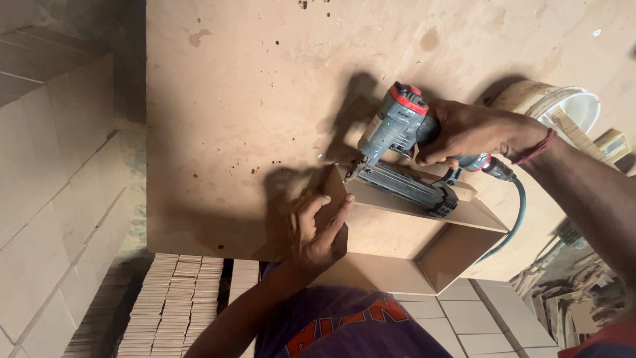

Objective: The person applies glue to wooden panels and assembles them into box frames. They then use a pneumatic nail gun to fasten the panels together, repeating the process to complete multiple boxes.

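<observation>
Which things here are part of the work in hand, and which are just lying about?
In use:
right hand gripping the nail gun
air hose running from the gun
left hand pressed flat against the open board box
workbench board under the box

Lying about:
white bucket
stacked board pieces
stacked panels on the left

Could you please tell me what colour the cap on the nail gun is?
Red, on the grey nail gun in the right hand; head view.
</observation>
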